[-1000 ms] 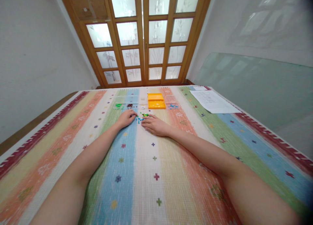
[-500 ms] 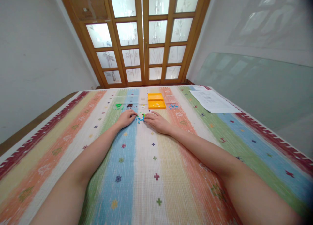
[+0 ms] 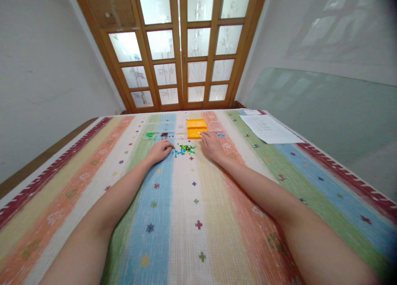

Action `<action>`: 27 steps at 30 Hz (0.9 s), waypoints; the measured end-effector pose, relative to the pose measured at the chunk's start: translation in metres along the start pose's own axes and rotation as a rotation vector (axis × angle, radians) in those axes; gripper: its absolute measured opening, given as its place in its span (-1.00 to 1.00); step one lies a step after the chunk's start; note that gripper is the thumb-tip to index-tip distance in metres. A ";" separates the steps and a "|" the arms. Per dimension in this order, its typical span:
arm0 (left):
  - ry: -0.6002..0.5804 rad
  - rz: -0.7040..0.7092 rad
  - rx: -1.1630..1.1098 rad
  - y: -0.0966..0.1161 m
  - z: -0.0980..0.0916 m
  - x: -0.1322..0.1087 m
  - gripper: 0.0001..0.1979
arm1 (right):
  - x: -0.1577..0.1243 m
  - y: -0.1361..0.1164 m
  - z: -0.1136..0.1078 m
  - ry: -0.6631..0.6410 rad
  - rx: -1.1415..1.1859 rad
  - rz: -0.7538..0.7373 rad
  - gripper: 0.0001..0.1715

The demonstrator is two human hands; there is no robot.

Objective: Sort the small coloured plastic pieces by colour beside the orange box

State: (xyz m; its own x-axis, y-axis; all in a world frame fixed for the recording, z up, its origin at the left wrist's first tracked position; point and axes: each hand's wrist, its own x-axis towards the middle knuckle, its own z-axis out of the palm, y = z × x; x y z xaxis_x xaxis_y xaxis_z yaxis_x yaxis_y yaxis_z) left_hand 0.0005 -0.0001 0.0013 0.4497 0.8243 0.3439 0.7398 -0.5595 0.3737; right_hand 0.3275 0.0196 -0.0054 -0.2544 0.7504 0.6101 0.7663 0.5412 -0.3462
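Apparently colours kept apart, with a mixed pile between two hands

Toward the left of centre, green pieces (image 3: 151, 135) lie in a clear container (image 3: 151, 127), with brown pieces (image 3: 164, 135) just to their right; the grouping seems meant to keep each colour distinct. Below them the left hand (image 3: 160, 150) rests on the striped tablecloth (image 3: 182, 202), fingers curled, thumb and forefinger close together beside the pile; whether they pinch a piece I cannot tell. Perhaps it rests there to stay near the loose bits.

At the frame's centre lies that mixed pile (image 3: 186, 149), green, blue, yellow and brown, probably put there for both hands to reach. Just above it, the yellow box (image 3: 197, 123) stands open, presumably for easy access. The right hand (image 3: 212, 146) extends over its lower right corner; its grip is too small to read. Partly behind that hand, blue pieces (image 3: 221, 135) show. At right of centre lies a printed sheet (image 3: 266, 129), well apart, likely to leave room.
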 end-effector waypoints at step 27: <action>0.020 0.014 -0.016 0.000 0.001 0.001 -0.75 | -0.005 -0.012 -0.007 -0.114 0.020 -0.202 -0.65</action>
State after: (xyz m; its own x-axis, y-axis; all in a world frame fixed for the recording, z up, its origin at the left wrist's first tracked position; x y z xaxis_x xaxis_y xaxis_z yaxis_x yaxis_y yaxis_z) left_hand 0.0010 0.0004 0.0010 0.4500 0.8144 0.3664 0.7250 -0.5727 0.3826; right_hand 0.3232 0.0064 0.0005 -0.4670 0.6635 0.5846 0.6818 0.6911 -0.2397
